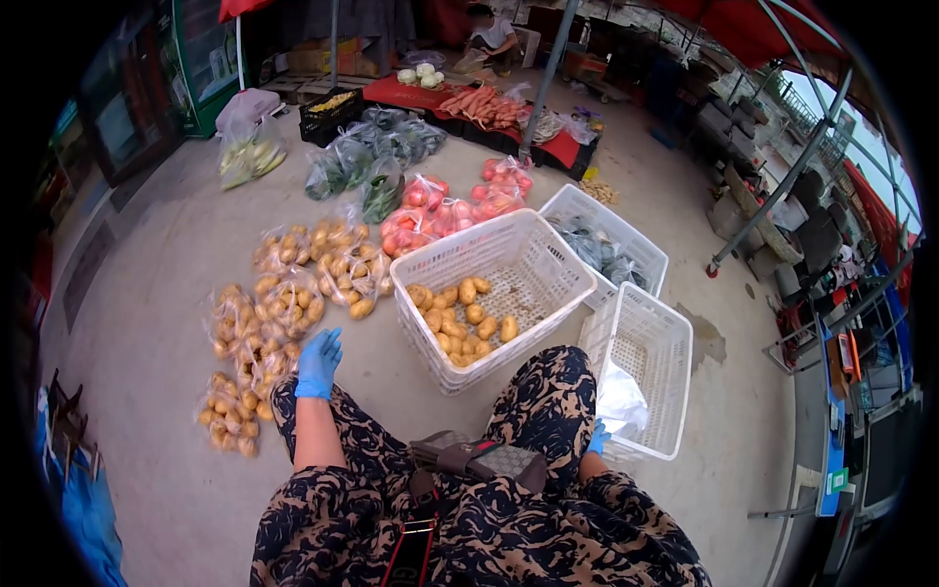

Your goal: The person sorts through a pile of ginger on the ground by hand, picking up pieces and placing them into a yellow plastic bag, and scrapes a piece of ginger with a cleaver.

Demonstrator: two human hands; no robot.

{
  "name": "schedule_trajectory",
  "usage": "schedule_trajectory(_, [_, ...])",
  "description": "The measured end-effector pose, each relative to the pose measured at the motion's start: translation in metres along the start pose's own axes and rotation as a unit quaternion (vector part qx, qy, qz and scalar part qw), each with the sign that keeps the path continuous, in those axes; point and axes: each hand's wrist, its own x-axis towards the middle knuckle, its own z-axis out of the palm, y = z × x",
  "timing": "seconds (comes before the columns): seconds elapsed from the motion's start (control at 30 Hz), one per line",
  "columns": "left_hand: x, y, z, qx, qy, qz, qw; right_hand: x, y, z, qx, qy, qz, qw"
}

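The left hand (319,363) is open from where I stand, fingers out and nothing in it, beside the bagged potatoes (293,305). The right hand (598,436) is partly hidden, near the white plastic (623,399) in the right-hand crate (672,372); I can't tell if it grips. Loose potatoes (456,331) lie in the middle crate (559,279). I'd cup just 1 or 2 from below and lower them gently, as thin bags could tear.
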Motion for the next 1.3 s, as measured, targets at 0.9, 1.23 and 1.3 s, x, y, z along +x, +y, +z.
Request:
schedule_trajectory(0.9, [-0.004, -0.002, -0.004, 0.004, 0.012, 0.025, 1.000, -0.035, 0.054, -0.065, 0.158, -0.076, 0.038, 0.984])
schedule_trajectory(1.23, [0.004, -0.003, -0.008, -0.035, 0.007, 0.015, 0.999, -0.045, 0.050, -0.074, 0.184, -0.098, 0.075, 0.975])
schedule_trajectory(1.3, [0.004, -0.003, -0.006, -0.033, 0.006, 0.010, 0.999, -0.048, 0.050, -0.085, 0.188, -0.104, 0.079, 0.974])
